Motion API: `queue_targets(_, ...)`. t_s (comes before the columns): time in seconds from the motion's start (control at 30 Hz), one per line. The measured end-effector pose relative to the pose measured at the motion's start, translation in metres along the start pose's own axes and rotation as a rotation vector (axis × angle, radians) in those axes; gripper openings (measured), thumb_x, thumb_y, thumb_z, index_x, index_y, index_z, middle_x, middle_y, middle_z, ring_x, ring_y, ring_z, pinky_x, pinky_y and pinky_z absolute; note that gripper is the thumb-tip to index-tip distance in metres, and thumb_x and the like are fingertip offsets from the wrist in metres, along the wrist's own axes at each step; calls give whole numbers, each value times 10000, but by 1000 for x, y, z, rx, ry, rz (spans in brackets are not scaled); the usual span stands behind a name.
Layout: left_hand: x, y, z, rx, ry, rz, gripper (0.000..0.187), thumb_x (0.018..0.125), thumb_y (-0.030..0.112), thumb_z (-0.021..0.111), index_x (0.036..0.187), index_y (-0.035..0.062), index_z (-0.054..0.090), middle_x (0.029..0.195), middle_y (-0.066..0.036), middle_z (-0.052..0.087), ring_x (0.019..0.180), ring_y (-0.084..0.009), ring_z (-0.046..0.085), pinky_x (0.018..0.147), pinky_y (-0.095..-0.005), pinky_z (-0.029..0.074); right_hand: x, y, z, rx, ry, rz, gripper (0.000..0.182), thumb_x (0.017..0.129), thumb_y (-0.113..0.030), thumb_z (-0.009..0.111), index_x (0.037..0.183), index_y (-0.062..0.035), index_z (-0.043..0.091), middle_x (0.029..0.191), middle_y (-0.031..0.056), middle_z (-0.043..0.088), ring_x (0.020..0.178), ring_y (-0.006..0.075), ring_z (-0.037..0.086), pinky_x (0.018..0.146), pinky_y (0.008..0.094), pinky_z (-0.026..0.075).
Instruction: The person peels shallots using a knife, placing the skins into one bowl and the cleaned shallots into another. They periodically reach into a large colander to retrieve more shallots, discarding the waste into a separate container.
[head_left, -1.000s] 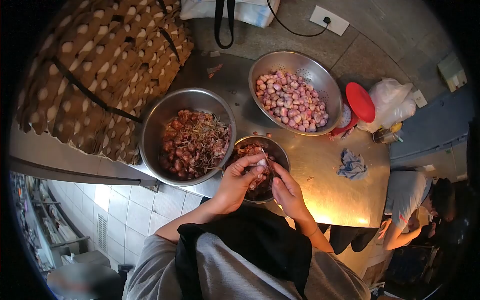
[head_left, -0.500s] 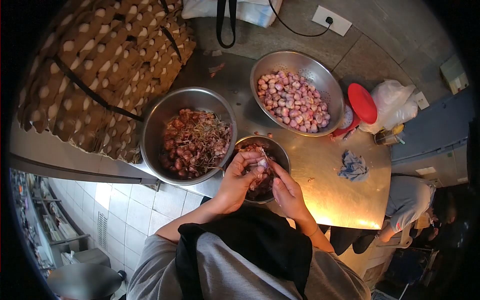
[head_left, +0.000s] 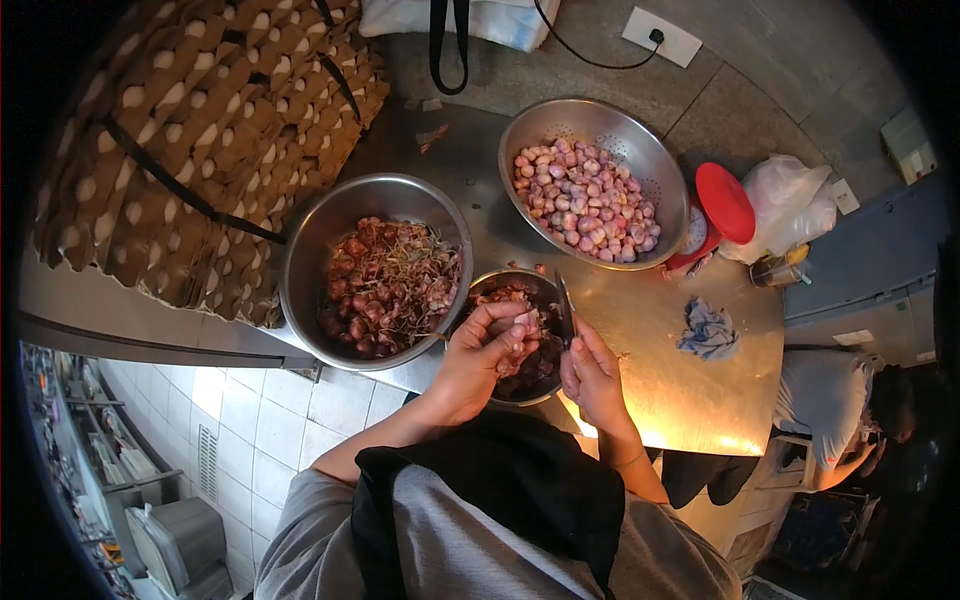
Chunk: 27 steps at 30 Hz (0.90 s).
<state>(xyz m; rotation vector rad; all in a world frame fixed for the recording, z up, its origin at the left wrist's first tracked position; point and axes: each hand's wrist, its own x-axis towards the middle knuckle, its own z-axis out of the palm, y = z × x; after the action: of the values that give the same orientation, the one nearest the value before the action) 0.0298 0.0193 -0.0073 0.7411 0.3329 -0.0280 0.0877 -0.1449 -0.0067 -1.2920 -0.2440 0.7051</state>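
My left hand (head_left: 478, 365) is closed on a shallot (head_left: 526, 322), pale pink with loose skin, above the small steel bowl (head_left: 562, 300). In my right hand (head_left: 592, 375) is a small knife (head_left: 565, 300), its blade pointing away from me beside the shallot. Dark reddish peelings lie inside the small bowl. To the left stands a large steel bowl (head_left: 296, 270) holding unpeeled shallots (head_left: 365, 315) and dry, stringy roots. Behind on the right, a steel colander (head_left: 655, 165) contains many peeled, pink shallots (head_left: 585, 205).
Stacked egg trays (head_left: 210, 140) tied with black straps stand at the left. Right of the colander are a red scale (head_left: 725, 205), a plastic bag (head_left: 790, 210) and a crumpled blue cloth (head_left: 708, 330) on the steel table (head_left: 660, 390). Another person (head_left: 825, 395) sits at the right.
My right hand has moved slightly right, away from the shallot, and the knife blade now shows upright. The person at right has shifted posture. A blurred round shape at lower left is gone, exposing a grey bin.
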Motion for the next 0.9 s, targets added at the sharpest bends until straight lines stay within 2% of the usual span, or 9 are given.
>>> queue_targets(0.1, -1, 3, 2, -35, -9, -5, 247, 856, 74, 521, 1100, 75, 476, 969, -42, 552, 869, -153, 564, 705, -246, 455, 2, 1, -5, -40, 58, -49, 425, 934, -187, 357, 1331, -51, 287, 530, -39, 331, 447, 46, 316, 417, 168, 281)
queue_targets(0.23, 2, -1, 3, -19, 8, 53, 275, 838, 35, 534, 1104, 49, 463, 1009, -47, 534, 915, -137, 530, 783, -265, 452, -6, -2, 8, -113, -17, -59, 433, 932, -191, 373, 1338, -66, 286, 581, -53, 332, 475, 37, 307, 438, 162, 270)
queue_targets(0.27, 2, -2, 3, -7, 16, 65, 283, 831, 23, 540, 1102, 43, 460, 1019, -49, 528, 924, -132, 521, 802, -269, 449, -8, -4, 10, -57, -113, -38, 442, 923, -178, 400, 1340, -82, 291, 616, -57, 353, 502, 39, 331, 459, 166, 287)
queue_targets(0.3, 3, -3, 3, 45, 13, 92, 289, 824, 14, 545, 1098, 42, 457, 1021, -48, 524, 921, -127, 518, 805, -268, 449, -10, -6, 15, -198, -81, -20, 444, 915, -159, 417, 1335, -75, 300, 647, -51, 392, 524, 43, 349, 477, 170, 304)
queue_targets(0.37, 4, -5, 1, 148, 11, 146, 303, 810, -3, 556, 1091, 40, 451, 1027, -47, 518, 915, -118, 512, 811, -265, 449, -7, 5, 19, -251, -35, -77, 434, 913, -155, 419, 1321, -48, 316, 676, -43, 420, 536, 44, 343, 490, 170, 307)
queue_targets(0.47, 2, -4, 7, 181, 30, 212, 287, 821, 21, 557, 1084, 45, 442, 951, -44, 532, 784, -74, 526, 646, -169, 431, -1, 19, 12, -351, -11, -199, 410, 915, -155, 420, 1298, -33, 343, 686, -41, 425, 537, 39, 342, 485, 166, 300)
queue_targets(0.57, 2, -4, 1, 120, 16, 101, 263, 815, 2, 553, 1054, 46, 452, 1021, -50, 519, 918, -117, 516, 826, -268, 444, -2, 8, 16, -152, -26, -86, 387, 918, -154, 415, 1280, -28, 363, 669, -43, 414, 525, 35, 345, 470, 164, 291)
queue_targets(0.77, 2, -3, 1, 44, -48, 97, 199, 866, 65, 500, 1060, 52, 457, 1004, -56, 547, 936, -144, 542, 795, -281, 466, 2, 8, 9, -82, 24, -39, 378, 930, -173, 385, 1283, -39, 363, 625, -52, 362, 492, 31, 312, 439, 168, 258)
queue_targets(0.9, 0, 7, 2, -81, -4, -105, 227, 893, 102, 451, 1113, 44, 466, 1034, -66, 557, 917, -166, 566, 776, -279, 479, 2, 7, 9, -86, 34, -61, 383, 932, -177, 379, 1294, -56, 355, 620, -53, 362, 491, 32, 311, 439, 167, 262)
